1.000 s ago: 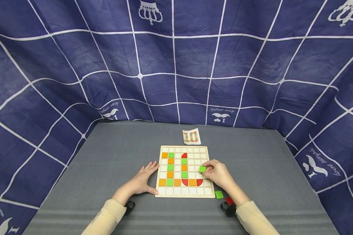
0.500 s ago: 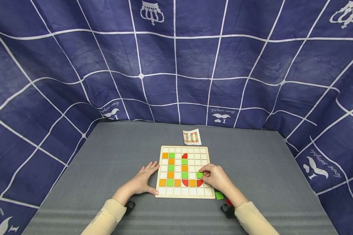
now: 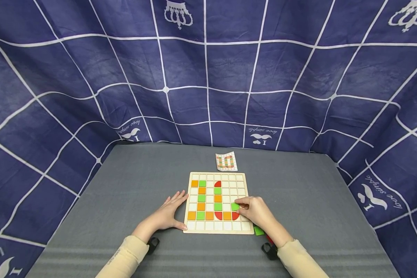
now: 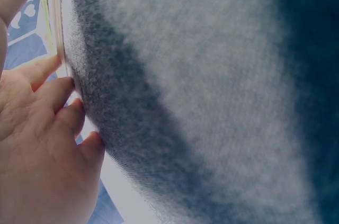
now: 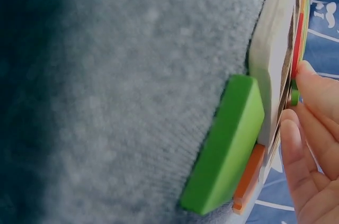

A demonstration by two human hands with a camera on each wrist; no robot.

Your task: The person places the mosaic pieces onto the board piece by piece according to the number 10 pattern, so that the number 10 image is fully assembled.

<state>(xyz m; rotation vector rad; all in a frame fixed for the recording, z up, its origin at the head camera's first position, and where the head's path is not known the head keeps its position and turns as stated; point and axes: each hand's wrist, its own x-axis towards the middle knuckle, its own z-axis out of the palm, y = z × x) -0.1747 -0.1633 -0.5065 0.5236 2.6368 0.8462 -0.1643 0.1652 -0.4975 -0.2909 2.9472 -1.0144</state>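
Note:
In the head view a square wooden grid board [image 3: 228, 228] lies on the table, with several orange and green square tiles and red quarter-round pieces in its cells. My right hand [image 3: 258, 211] pinches a green square tile [image 3: 235, 206] between thumb and fingers. That tile is over the right part of the board, just above a red quarter-round piece [image 3: 235, 216]; whether it is fully seated cannot be told. My left hand [image 3: 166, 213] is spread, fingertips and thumb against the board's left edge. The left wrist view shows those fingers [image 4: 63, 97] resting there.
Near the board's front right corner lie a green tile [image 3: 258, 230] and a red piece [image 3: 270, 238], partly hidden by the right forearm. An orange tile [image 5: 249, 176] shows beside them in the right wrist view. A printed pattern card [image 3: 226, 161] lies behind the board.
My right hand has brought the green tile slightly left and toward me, to the cell behind the red quarter-round piece. My left hand has stayed put.

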